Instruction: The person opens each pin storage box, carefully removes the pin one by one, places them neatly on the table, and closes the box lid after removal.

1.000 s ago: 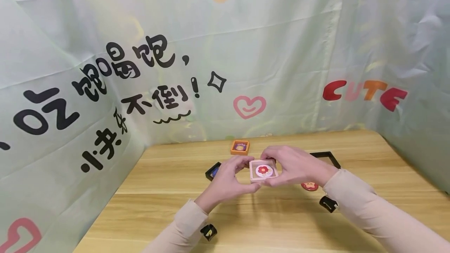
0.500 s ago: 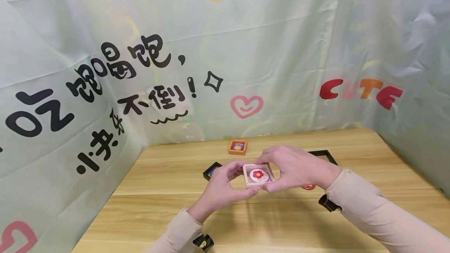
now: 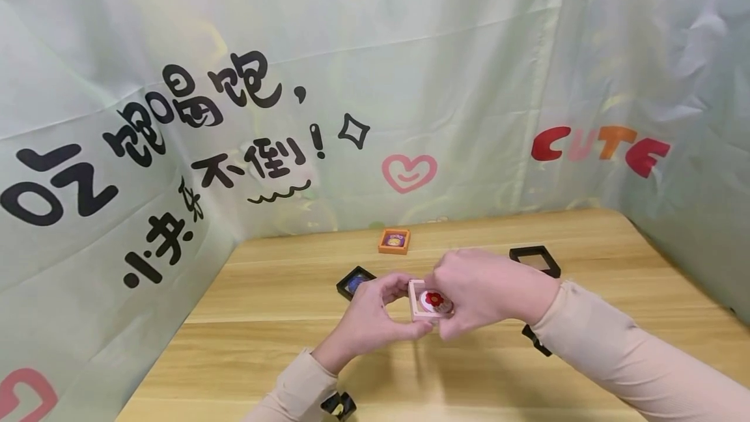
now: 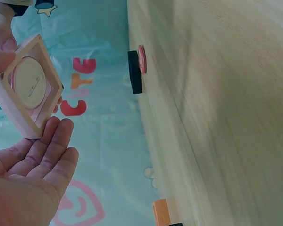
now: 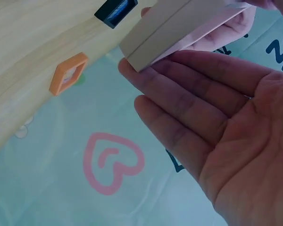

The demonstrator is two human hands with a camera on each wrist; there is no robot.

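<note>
From head height we look down at the pink frame; both wrist views share it, nearer, facing the curtain beyond.

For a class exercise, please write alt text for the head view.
A person's left hand and right hand hold a pink frame containing a flower disc above a table. An orange frame and two black frames lie on it; printed cloth hangs behind.

Smooth plastic-looking pink frame, satiny wood-grain tabletop, creased cloth backdrop, matt cloth sleeve
</note>
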